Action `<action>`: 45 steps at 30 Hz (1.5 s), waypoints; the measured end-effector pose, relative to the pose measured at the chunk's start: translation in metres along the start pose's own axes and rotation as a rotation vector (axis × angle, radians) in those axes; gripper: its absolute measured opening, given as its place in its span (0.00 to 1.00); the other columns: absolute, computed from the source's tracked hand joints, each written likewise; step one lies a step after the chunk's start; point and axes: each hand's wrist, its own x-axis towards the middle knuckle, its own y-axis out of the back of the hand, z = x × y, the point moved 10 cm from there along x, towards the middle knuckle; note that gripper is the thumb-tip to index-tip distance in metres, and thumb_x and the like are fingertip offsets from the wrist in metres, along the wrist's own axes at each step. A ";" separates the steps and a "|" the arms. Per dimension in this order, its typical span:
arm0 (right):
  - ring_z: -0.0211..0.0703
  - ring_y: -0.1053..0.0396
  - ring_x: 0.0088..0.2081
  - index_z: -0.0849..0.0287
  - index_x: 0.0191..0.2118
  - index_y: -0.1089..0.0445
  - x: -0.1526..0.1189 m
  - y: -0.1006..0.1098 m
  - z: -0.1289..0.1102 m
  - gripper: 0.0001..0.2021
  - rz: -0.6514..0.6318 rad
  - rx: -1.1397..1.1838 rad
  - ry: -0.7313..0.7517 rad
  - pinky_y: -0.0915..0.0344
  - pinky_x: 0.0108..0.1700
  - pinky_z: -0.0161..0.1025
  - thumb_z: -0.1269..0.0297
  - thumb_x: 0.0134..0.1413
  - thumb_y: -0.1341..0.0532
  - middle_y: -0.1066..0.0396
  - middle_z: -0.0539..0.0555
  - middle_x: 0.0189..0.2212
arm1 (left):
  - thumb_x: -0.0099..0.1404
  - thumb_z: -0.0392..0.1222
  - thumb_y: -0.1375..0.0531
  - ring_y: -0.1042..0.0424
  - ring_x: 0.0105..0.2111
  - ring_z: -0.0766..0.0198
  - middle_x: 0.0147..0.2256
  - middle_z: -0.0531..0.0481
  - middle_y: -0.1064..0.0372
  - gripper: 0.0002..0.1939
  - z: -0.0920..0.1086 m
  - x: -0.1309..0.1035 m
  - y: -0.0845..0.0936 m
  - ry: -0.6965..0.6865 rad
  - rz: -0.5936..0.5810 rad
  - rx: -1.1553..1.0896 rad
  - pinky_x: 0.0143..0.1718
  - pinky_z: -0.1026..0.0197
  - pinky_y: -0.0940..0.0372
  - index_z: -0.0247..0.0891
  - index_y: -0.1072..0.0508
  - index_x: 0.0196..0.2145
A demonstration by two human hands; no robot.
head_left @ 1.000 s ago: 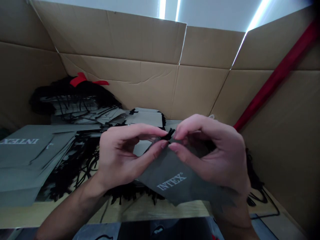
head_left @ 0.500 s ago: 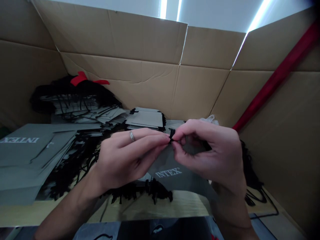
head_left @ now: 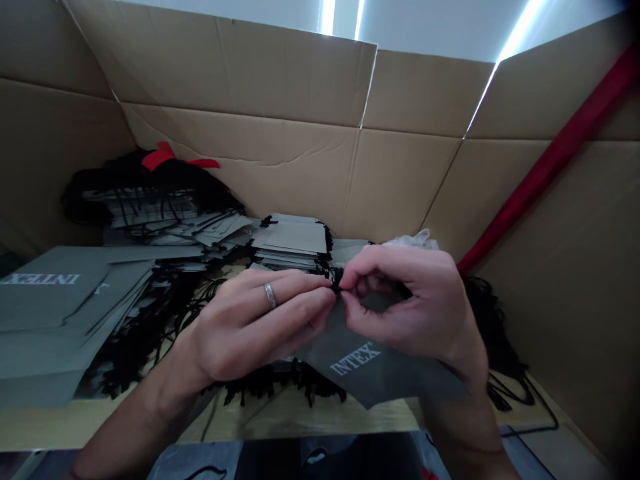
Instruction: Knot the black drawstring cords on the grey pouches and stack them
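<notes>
Working with two hands at a short black cord (head_left: 338,274), the person seems to be in the step of tying or tightening it at the upper edge of a grey pouch (head_left: 373,357). This pouch, printed with INTEX, hangs tilted below the fingertips, in front of the body and above the wooden table (head_left: 373,417). The right hand (head_left: 417,303) has its index finger and thumb pressed together upon the cord, while its other fingers curl inward. The left hand (head_left: 267,320) lays its fingers straight and close together, with their tips touching the cord from the other side; its thumb is hidden, so I cannot tell whether it also pinches. Whether a knot is already made, I also cannot tell, because the fingertips cover this place. In my judgement, the next move calls for a firm hold on both sides and a small, even pull, without creasing the pouch. On the left lies a pile of grey pouches (head_left: 37,317), and behind the hands stands a smaller stack (head_left: 293,237).
</notes>
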 end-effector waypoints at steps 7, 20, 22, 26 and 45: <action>0.32 0.34 0.25 0.54 0.33 0.24 -0.001 0.000 0.003 0.13 -0.013 0.133 -0.067 0.35 0.25 0.32 0.81 0.45 0.33 0.26 0.43 0.26 | 0.65 0.34 0.26 0.15 0.26 0.66 0.31 0.56 0.13 0.08 -0.023 0.014 0.000 0.139 0.084 -0.279 0.28 0.71 0.21 0.44 0.19 0.36; 0.40 0.26 0.27 0.52 0.33 0.23 -0.001 0.001 0.008 0.13 0.133 0.281 0.002 0.31 0.27 0.39 0.80 0.46 0.32 0.23 0.46 0.27 | 0.59 0.25 0.26 0.17 0.27 0.65 0.32 0.49 0.14 0.10 -0.061 0.009 -0.024 0.408 0.148 -0.875 0.29 0.71 0.22 0.39 0.14 0.34; 0.40 0.27 0.28 0.51 0.35 0.22 -0.003 0.005 0.008 0.14 0.160 0.208 0.011 0.31 0.28 0.40 0.80 0.48 0.31 0.22 0.47 0.28 | 0.63 0.28 0.25 0.18 0.26 0.67 0.33 0.49 0.14 0.08 -0.065 0.008 -0.032 0.511 0.098 -0.919 0.27 0.72 0.24 0.40 0.13 0.36; 0.41 0.24 0.32 0.50 0.40 0.21 -0.008 0.018 -0.002 0.16 0.242 0.031 0.089 0.29 0.32 0.41 0.81 0.52 0.30 0.20 0.48 0.33 | 0.73 0.40 0.27 0.24 0.22 0.68 0.30 0.51 0.17 0.03 -0.060 0.003 -0.050 0.731 -0.118 -0.983 0.21 0.72 0.32 0.39 0.14 0.42; 0.31 0.28 0.28 0.56 0.39 0.18 0.000 -0.006 0.016 0.11 -0.114 0.409 -0.061 0.32 0.27 0.30 0.72 0.58 0.18 0.21 0.45 0.31 | 0.76 0.30 0.34 0.26 0.25 0.70 0.29 0.52 0.17 0.08 -0.036 0.007 -0.032 0.461 -0.179 -0.646 0.28 0.69 0.34 0.35 0.14 0.39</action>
